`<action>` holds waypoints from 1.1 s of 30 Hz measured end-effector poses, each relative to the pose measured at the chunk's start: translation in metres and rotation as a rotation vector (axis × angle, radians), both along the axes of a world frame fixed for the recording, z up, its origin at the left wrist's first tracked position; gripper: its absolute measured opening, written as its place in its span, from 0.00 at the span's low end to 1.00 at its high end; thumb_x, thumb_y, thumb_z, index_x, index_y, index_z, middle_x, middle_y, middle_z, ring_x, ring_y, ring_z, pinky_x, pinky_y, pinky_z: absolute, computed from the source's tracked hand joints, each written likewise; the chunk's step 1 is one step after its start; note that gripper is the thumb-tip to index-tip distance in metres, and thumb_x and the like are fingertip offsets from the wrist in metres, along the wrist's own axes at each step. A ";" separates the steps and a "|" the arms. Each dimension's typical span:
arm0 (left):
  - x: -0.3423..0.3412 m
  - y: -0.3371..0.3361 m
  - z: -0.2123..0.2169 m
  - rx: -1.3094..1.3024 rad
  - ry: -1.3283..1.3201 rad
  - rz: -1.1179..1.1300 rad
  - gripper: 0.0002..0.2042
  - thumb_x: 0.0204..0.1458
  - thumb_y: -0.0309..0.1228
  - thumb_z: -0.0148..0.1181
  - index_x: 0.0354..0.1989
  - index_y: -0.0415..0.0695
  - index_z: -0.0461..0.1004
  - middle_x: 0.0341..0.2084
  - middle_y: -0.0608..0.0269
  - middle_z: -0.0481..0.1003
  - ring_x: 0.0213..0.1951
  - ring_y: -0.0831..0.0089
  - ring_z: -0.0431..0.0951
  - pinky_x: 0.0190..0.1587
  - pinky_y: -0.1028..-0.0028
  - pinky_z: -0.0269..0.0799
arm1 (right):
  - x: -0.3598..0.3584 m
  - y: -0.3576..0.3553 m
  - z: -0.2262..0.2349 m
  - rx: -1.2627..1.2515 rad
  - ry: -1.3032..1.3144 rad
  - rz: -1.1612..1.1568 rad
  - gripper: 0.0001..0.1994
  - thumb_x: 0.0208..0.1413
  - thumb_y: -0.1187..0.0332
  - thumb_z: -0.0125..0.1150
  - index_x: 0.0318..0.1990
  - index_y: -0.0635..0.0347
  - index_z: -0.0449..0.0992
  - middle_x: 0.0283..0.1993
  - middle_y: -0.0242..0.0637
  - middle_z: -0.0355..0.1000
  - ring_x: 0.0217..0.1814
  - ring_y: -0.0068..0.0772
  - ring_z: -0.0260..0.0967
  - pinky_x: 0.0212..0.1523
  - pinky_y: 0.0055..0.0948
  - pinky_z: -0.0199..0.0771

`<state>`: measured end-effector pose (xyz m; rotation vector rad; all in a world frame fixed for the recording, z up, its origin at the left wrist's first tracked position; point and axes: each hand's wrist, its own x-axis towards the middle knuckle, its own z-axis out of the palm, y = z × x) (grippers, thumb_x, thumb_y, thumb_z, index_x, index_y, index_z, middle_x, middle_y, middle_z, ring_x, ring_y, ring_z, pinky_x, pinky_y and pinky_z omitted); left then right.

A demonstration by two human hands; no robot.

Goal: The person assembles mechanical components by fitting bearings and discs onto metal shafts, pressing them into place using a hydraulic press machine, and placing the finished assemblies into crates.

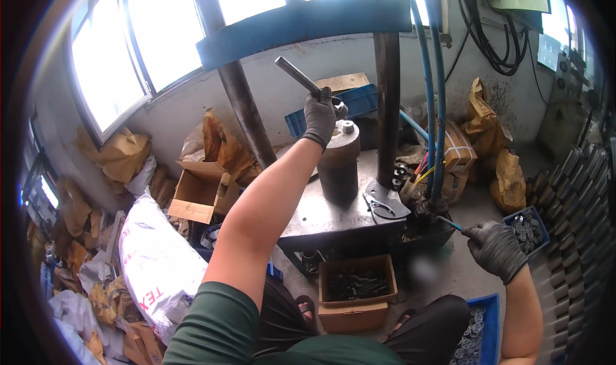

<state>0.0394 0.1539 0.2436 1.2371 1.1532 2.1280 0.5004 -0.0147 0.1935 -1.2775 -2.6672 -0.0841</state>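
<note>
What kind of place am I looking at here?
Most likely a small metalworking shop. A press with steel columns stands over a metal cylinder, the left hand holds a steel rod, and crates of small metal parts sit nearby.
</note>
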 end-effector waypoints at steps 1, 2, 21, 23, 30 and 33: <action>-0.006 0.004 -0.001 -0.007 0.008 0.012 0.10 0.70 0.35 0.56 0.45 0.40 0.66 0.24 0.59 0.73 0.24 0.70 0.76 0.21 0.69 0.76 | -0.004 0.002 0.002 -0.014 0.013 0.017 0.13 0.59 0.63 0.61 0.48 0.54 0.84 0.40 0.47 0.80 0.44 0.51 0.78 0.48 0.47 0.79; -0.015 0.008 -0.002 -0.062 -0.003 0.006 0.10 0.70 0.35 0.56 0.46 0.42 0.66 0.25 0.58 0.74 0.24 0.69 0.75 0.20 0.69 0.76 | -0.007 0.003 0.002 -0.029 0.026 0.032 0.16 0.60 0.60 0.62 0.52 0.53 0.82 0.42 0.48 0.80 0.45 0.52 0.79 0.49 0.47 0.79; -0.004 0.034 0.010 -0.277 0.296 -0.004 0.14 0.70 0.39 0.55 0.51 0.41 0.68 0.27 0.57 0.77 0.25 0.69 0.78 0.24 0.67 0.82 | -0.003 0.005 -0.001 -0.089 0.034 -0.100 0.11 0.51 0.67 0.60 0.36 0.62 0.84 0.38 0.50 0.79 0.41 0.52 0.79 0.48 0.45 0.80; -0.002 0.028 0.010 -0.294 0.317 0.016 0.16 0.69 0.41 0.57 0.52 0.38 0.74 0.28 0.57 0.79 0.29 0.69 0.82 0.28 0.67 0.84 | -0.005 0.003 0.001 -0.089 0.026 -0.113 0.09 0.50 0.69 0.61 0.34 0.62 0.83 0.36 0.50 0.78 0.40 0.54 0.79 0.46 0.46 0.79; -0.021 0.032 0.014 -0.328 0.401 0.039 0.17 0.70 0.42 0.55 0.53 0.41 0.72 0.30 0.58 0.77 0.31 0.70 0.81 0.30 0.65 0.84 | -0.018 0.008 -0.004 -0.101 0.035 -0.090 0.10 0.52 0.67 0.60 0.35 0.62 0.84 0.36 0.52 0.78 0.41 0.54 0.79 0.46 0.46 0.79; -0.019 0.052 0.008 -0.264 0.565 0.103 0.18 0.70 0.42 0.56 0.54 0.38 0.72 0.34 0.56 0.77 0.33 0.70 0.82 0.31 0.64 0.88 | -0.016 0.001 0.001 -0.113 0.065 -0.097 0.12 0.53 0.65 0.60 0.39 0.62 0.85 0.37 0.53 0.79 0.42 0.54 0.80 0.48 0.46 0.79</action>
